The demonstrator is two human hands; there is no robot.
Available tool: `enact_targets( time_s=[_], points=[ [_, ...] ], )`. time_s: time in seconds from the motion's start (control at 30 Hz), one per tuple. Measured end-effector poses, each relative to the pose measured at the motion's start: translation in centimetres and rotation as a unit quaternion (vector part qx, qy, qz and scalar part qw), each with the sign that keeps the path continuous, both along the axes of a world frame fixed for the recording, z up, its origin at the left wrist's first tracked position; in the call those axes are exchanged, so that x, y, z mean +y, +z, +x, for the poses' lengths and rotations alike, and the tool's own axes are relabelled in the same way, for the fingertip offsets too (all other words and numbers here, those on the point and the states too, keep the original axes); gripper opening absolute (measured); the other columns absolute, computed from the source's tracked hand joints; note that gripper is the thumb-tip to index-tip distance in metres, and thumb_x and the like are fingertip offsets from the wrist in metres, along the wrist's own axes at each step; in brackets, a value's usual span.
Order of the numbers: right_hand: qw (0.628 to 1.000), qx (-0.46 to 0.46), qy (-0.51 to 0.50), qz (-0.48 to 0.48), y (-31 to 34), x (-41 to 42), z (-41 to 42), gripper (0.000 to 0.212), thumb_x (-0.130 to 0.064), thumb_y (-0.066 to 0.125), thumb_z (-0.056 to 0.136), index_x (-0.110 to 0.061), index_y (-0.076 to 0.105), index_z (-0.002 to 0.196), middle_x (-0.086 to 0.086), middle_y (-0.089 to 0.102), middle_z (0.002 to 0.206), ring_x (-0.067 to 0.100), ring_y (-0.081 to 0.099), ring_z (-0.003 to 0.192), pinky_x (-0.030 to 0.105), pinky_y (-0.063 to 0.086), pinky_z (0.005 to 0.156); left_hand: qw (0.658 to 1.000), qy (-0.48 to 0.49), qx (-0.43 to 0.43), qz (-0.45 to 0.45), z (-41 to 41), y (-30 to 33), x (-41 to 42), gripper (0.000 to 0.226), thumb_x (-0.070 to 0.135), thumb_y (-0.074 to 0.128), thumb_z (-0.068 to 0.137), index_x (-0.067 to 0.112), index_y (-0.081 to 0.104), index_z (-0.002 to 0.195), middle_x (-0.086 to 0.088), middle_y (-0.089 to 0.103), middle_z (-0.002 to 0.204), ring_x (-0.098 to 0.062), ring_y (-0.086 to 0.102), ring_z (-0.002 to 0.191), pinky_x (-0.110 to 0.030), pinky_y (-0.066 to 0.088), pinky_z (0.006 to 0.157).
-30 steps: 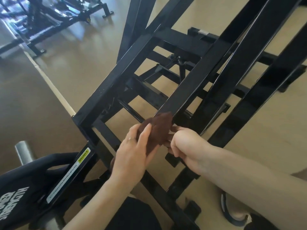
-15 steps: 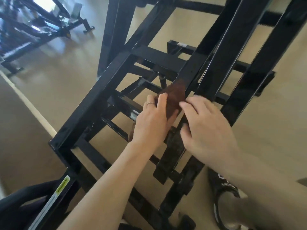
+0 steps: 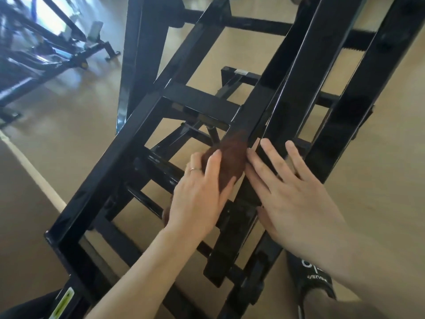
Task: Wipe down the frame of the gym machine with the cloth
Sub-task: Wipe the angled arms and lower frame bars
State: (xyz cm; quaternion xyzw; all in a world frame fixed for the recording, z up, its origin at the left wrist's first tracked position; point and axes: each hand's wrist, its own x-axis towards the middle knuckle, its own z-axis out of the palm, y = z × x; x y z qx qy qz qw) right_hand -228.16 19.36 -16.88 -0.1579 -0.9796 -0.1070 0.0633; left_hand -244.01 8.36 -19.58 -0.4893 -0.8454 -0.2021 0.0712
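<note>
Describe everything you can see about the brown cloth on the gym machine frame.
The cloth is dark brown, soft and fuzzy-looking, bunched into a long wad rather than spread flat. It lies along a slanted black bar of the frame, its upper end on the bar's face. The left hand grips it, fingers curled over its left side and thumb beneath its lower end. The right hand, fingers straight, rests beside it; whether its index fingertip touches the cloth is unclear. A bit of brown shows below the left hand.

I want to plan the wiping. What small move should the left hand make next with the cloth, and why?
Probably slide the cloth further up the sloping bar. The left hand holds it against the bar, and bare bar lies just above it. The right hand lies flat beside it.
</note>
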Motion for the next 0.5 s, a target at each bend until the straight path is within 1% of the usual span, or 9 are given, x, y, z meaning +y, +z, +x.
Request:
enact_targets(
  time_s=[0.07, 0.13, 0.23, 0.27, 0.3, 0.37, 0.47, 0.5],
  points=[
    [1.0, 0.009, -0.006, -0.013, 0.4, 0.0, 0.0, 0.075, -0.033, 0.066, 0.085, -0.002, 0.047, 0.15, 0.022, 0.036, 0.161, 0.038, 0.019, 0.154, 0.059, 0.009, 0.126, 1.0, 0.0, -0.022, 0.012, -0.5, 1.2, 3.5, 0.053, 0.041, 0.061, 0.099, 0.017, 0.045, 0.143, -0.013, 0.051, 0.137, -0.031, 0.063, 0.112, -0.038, 0.057, 0.084],
    [0.999, 0.016, -0.02, -0.03, 0.8, -0.1, -0.2, 0.07, -0.031, 0.06, 0.086, -0.003, 0.048, 0.149, 0.019, 0.039, 0.16, 0.034, 0.023, 0.154, 0.055, 0.011, 0.127, 0.999, 0.002, -0.036, 0.02, -0.7, 1.7, 5.2, 0.054, 0.043, 0.056, 0.101, 0.018, 0.042, 0.146, -0.012, 0.048, 0.14, -0.031, 0.06, 0.117, -0.038, 0.055, 0.086],
    [0.995, 0.073, -0.041, -0.05, 1.6, -0.1, -0.5, 0.057, -0.028, 0.057, 0.09, -0.003, 0.058, 0.141, 0.016, 0.047, 0.155, 0.029, 0.034, 0.151, 0.047, 0.018, 0.126, 0.999, -0.011, -0.035, 0.012, -0.4, 1.3, 4.2, 0.056, 0.042, 0.059, 0.1, 0.02, 0.04, 0.148, -0.011, 0.046, 0.141, -0.031, 0.06, 0.117, -0.04, 0.055, 0.088],
    [0.993, 0.089, -0.05, -0.052, 2.0, 0.2, -0.4, 0.054, -0.027, 0.057, 0.091, -0.003, 0.059, 0.139, 0.015, 0.047, 0.155, 0.028, 0.035, 0.15, 0.047, 0.02, 0.126, 0.999, -0.017, -0.032, 0.01, -0.3, 1.0, 3.2, 0.057, 0.041, 0.061, 0.099, 0.021, 0.039, 0.148, -0.011, 0.046, 0.142, -0.031, 0.059, 0.117, -0.041, 0.056, 0.09],
    [0.993, 0.093, -0.059, -0.043, 2.4, 0.7, -0.2, 0.054, -0.028, 0.056, 0.092, -0.004, 0.058, 0.141, 0.014, 0.046, 0.156, 0.027, 0.034, 0.151, 0.05, 0.02, 0.127, 0.999, -0.022, -0.029, 0.009, -0.2, 0.5, 2.1, 0.057, 0.039, 0.063, 0.098, 0.021, 0.04, 0.147, -0.011, 0.045, 0.142, -0.032, 0.06, 0.117, -0.043, 0.058, 0.092],
    [0.995, 0.075, -0.07, -0.012, 2.7, 1.6, 0.3, 0.061, -0.029, 0.055, 0.094, -0.006, 0.049, 0.15, 0.013, 0.036, 0.162, 0.029, 0.023, 0.155, 0.055, 0.017, 0.126, 0.999, -0.024, -0.025, 0.012, 0.0, -0.6, -0.6, 0.057, 0.036, 0.066, 0.096, 0.02, 0.041, 0.145, -0.009, 0.045, 0.143, -0.033, 0.062, 0.116, -0.049, 0.06, 0.09],
    [0.995, 0.057, -0.087, -0.012, 1.7, 2.0, 0.8, 0.077, -0.031, 0.057, 0.094, -0.006, 0.027, 0.16, 0.015, 0.012, 0.17, 0.029, 0.003, 0.159, 0.055, 0.015, 0.127, 0.999, -0.021, -0.013, 0.026, 0.3, -1.8, -3.6, 0.056, 0.035, 0.066, 0.092, 0.017, 0.044, 0.141, -0.009, 0.045, 0.142, -0.037, 0.065, 0.111, -0.053, 0.062, 0.084],
    [0.995, 0.053, -0.089, -0.012, 1.3, 2.0, 0.9, 0.081, -0.033, 0.057, 0.094, -0.005, 0.02, 0.161, 0.015, 0.006, 0.171, 0.028, -0.001, 0.159, 0.055, 0.015, 0.127, 0.999, -0.022, -0.003, 0.033, 0.4, -2.1, -3.8, 0.056, 0.033, 0.066, 0.092, 0.016, 0.045, 0.14, -0.009, 0.044, 0.141, -0.039, 0.066, 0.111, -0.054, 0.062, 0.083]
  ],
)
